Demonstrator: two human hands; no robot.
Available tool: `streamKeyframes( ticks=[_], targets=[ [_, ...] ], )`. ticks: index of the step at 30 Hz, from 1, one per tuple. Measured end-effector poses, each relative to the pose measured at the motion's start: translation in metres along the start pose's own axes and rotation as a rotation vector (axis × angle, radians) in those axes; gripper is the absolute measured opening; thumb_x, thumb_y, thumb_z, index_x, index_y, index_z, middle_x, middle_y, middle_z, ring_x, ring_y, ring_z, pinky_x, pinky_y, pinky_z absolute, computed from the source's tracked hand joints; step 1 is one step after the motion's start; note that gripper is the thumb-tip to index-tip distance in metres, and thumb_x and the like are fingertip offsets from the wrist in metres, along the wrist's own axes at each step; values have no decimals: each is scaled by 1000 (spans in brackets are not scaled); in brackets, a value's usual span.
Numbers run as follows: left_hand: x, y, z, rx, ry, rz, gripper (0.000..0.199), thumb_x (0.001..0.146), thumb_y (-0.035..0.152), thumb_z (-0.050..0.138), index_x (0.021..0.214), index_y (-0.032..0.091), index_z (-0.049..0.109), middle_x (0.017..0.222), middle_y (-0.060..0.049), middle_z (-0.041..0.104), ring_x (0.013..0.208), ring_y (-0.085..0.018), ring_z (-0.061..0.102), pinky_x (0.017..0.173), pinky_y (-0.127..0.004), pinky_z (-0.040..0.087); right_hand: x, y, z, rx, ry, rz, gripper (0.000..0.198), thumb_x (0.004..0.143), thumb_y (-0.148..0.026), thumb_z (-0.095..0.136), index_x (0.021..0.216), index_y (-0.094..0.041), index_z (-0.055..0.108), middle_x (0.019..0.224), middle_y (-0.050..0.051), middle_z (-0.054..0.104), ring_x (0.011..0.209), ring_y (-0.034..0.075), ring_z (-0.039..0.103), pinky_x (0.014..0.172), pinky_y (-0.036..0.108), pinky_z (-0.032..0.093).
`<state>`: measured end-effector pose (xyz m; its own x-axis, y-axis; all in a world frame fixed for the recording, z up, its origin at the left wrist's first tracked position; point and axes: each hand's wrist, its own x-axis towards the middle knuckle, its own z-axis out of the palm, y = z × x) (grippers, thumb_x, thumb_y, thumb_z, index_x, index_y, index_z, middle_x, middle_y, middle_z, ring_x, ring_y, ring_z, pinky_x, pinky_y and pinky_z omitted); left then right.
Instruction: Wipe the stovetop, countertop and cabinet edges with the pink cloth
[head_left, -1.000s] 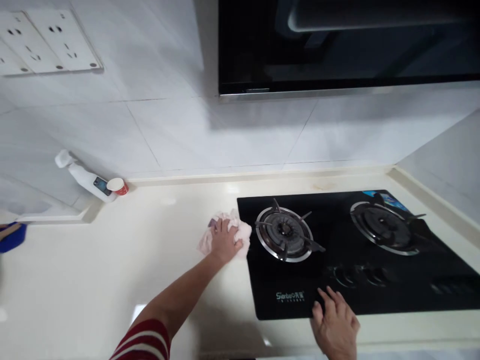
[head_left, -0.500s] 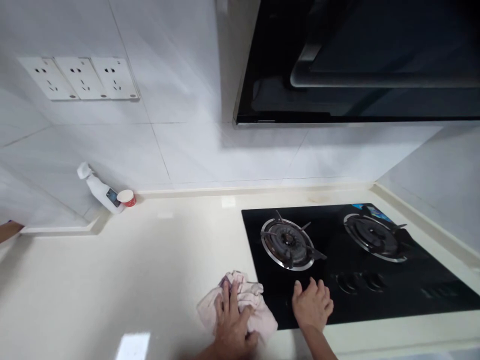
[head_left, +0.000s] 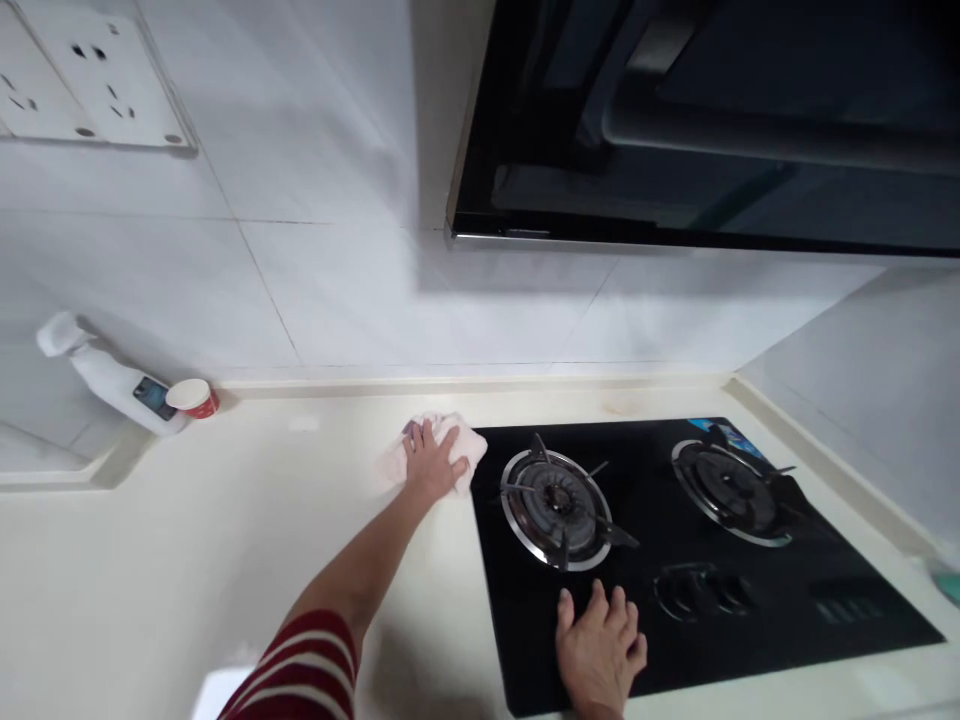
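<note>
My left hand (head_left: 431, 465) presses a crumpled pale pink cloth (head_left: 466, 450) onto the counter, beside the back left corner of the gas stove (head_left: 637, 560). Its fingers are spread over the cloth and keep hold of it. My right hand (head_left: 602, 650) rests on the black glass of the stove, near the front, fingers apart and nothing in them. Just beyond it is the left burner (head_left: 556, 498) with its pan supports. The control knobs (head_left: 701, 592) lie to its right.
A white spray bottle (head_left: 120, 385) leans in the left corner beside a red and white paper cup (head_left: 193, 398). A black range hood (head_left: 675, 190) overhangs the stove. The right burner (head_left: 731, 490) stands farther right, and wall sockets (head_left: 112, 75) are at the upper left.
My left hand has slid the cloth away from me along the stove's left edge, toward the wall. My right hand stays on the stove. The view has shifted right.
</note>
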<state>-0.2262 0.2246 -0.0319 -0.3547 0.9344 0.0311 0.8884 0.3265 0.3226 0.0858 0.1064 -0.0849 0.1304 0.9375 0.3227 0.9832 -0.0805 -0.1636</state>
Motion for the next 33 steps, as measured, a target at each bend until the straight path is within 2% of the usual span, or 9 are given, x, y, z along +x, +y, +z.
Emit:
streamKeyframes(
  ticks=[5, 9, 12, 15, 19, 22, 26, 30, 33],
  targets=[
    [51, 0, 1, 4, 4, 36, 60, 89, 63, 51, 144, 37, 53, 164, -10, 28, 148, -46, 21, 116, -65, 20, 1, 1, -3, 6, -11, 4, 74, 98, -55, 20, 136, -3, 54, 144, 30, 47, 142, 43, 34, 109, 66, 30],
    [55, -17, -5, 29, 28, 64, 57, 85, 60, 58, 137, 37, 59, 157, -9, 39, 142, -39, 33, 115, -60, 27, 1, 2, -4, 25, -8, 5, 73, 97, -56, 21, 136, -4, 54, 144, 30, 47, 142, 42, 34, 109, 66, 30],
    [37, -50, -17, 63, 83, 6, 57, 86, 57, 58, 139, 34, 58, 155, -11, 41, 141, -38, 35, 117, -59, 23, 1, 3, -3, 40, -3, 7, 72, 97, -57, 22, 136, -5, 54, 144, 29, 47, 142, 41, 34, 109, 65, 30],
    [9, -96, -35, 100, 138, -116, 61, 89, 54, 54, 143, 28, 54, 158, -16, 37, 143, -41, 32, 117, -64, 20, 1, 4, -3, 57, 1, 10, 72, 96, -57, 23, 135, -6, 55, 144, 29, 48, 142, 41, 34, 109, 65, 30],
    [-41, -151, -59, 139, 174, -264, 62, 91, 56, 50, 145, 25, 51, 162, -17, 31, 146, -43, 28, 116, -66, 23, 0, 4, -3, 86, 3, 15, 72, 96, -57, 24, 135, -6, 55, 144, 30, 47, 141, 43, 35, 109, 66, 29],
    [-88, -171, -66, 157, 175, -311, 65, 91, 61, 48, 145, 25, 51, 164, -17, 28, 148, -42, 26, 117, -64, 23, -1, 4, -2, 116, 24, 22, 71, 96, -57, 26, 136, -6, 55, 144, 30, 46, 142, 43, 34, 110, 66, 28],
    [-157, -154, -57, 144, 142, -250, 75, 86, 69, 54, 146, 24, 50, 165, -18, 26, 151, -43, 21, 119, -64, 21, -2, 6, -1, 154, 46, 8, 67, 96, -55, 32, 138, -7, 53, 145, 29, 45, 143, 42, 32, 110, 67, 26],
    [-228, -95, -28, 30, 30, -91, 75, 78, 68, 66, 139, 25, 58, 165, -17, 27, 152, -46, 15, 120, -68, 15, -3, 9, 0, 168, 46, 4, 65, 95, -54, 37, 139, -8, 52, 146, 29, 45, 143, 43, 31, 108, 69, 28],
    [-280, -46, -7, -146, -121, 107, 78, 74, 72, 67, 139, 30, 58, 168, -13, 19, 154, -47, 8, 119, -72, 11, -3, 9, 0, 151, 21, 23, 63, 94, -54, 37, 136, -10, 55, 145, 28, 46, 142, 43, 33, 107, 69, 30]
  ],
)
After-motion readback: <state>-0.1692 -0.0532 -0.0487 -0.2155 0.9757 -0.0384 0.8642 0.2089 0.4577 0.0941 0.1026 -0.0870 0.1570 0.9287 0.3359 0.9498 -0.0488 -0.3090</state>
